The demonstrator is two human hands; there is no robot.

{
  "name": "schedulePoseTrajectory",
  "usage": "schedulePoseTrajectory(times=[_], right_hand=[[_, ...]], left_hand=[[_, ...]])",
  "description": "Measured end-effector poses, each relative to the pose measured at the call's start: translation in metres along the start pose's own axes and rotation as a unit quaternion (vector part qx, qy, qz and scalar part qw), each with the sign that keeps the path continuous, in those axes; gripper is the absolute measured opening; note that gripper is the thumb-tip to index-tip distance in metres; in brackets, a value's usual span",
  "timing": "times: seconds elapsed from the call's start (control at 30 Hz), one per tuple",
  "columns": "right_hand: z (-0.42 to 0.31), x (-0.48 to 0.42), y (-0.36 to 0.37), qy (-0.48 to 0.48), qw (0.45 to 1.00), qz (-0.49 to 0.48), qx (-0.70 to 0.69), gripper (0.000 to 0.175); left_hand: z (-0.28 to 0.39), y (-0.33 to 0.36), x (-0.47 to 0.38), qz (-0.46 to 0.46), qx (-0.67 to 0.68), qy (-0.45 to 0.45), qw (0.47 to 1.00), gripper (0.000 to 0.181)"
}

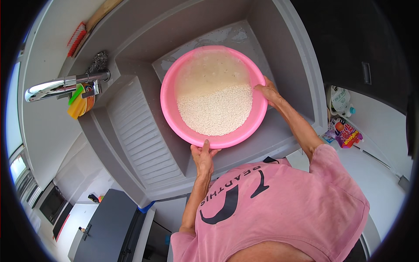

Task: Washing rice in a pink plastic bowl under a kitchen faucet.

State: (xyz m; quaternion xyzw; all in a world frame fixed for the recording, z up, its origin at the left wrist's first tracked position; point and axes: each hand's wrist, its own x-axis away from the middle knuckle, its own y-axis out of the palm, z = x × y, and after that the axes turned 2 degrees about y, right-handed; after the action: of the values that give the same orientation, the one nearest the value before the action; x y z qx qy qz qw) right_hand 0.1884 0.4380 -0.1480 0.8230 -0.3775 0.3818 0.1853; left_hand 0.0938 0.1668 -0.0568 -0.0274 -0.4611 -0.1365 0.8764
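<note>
A round pink plastic basin (170,118) is in the grey laundry sink, tilted so that its far side is lower. White grains that look like rice (216,109) lie bare in the near half. Cloudy water (212,70) with small dark specks pools against the far wall. My left hand (203,159) grips the near rim, its thumb on top and its fingers under the edge. On the right side of the rim, my right hand (270,91) holds on with the thumb inside. Whether the basin touches the sink floor, I cannot tell.
Sink walls (291,59) surround the basin, with a ribbed washboard (144,131) at its left. A chrome faucet (62,86) juts out at the left, beside a steel-wool scourer (98,62) and a holder with sponges (81,101). A red-bristled brush (77,39) lies behind. Bags (343,132) stand at the right.
</note>
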Motion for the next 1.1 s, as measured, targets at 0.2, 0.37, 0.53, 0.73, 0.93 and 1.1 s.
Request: schedulePoseTrajectory(times=[0.2,0.37,0.53,0.73,0.93,1.1], right_hand=[[0.005,0.0,-0.002,0.016,1.0,0.0,-0.004,0.047],[0.001,0.004,0.0,0.025,0.999,-0.01,-0.038,0.047],[0.0,0.006,0.0,0.024,0.998,-0.022,-0.058,0.049],[0.002,0.002,-0.002,0.027,0.997,-0.03,-0.064,0.052],[-0.005,0.003,-0.001,0.034,0.997,-0.034,-0.067,0.051],[-0.006,0.002,-0.001,0.036,0.997,-0.028,-0.066,0.05]], left_hand=[[0.003,0.0,0.002,0.002,0.003,-0.004,1.0,0.023],[0.007,0.001,0.005,0.002,-0.018,0.009,1.0,0.02],[0.014,0.003,0.006,-0.008,-0.022,0.012,1.0,0.02],[0.022,0.005,0.006,-0.016,0.0,0.015,1.0,0.02],[0.026,0.006,0.007,-0.017,0.011,0.013,1.0,0.02],[0.027,0.007,0.008,-0.019,0.017,0.008,1.0,0.02]])
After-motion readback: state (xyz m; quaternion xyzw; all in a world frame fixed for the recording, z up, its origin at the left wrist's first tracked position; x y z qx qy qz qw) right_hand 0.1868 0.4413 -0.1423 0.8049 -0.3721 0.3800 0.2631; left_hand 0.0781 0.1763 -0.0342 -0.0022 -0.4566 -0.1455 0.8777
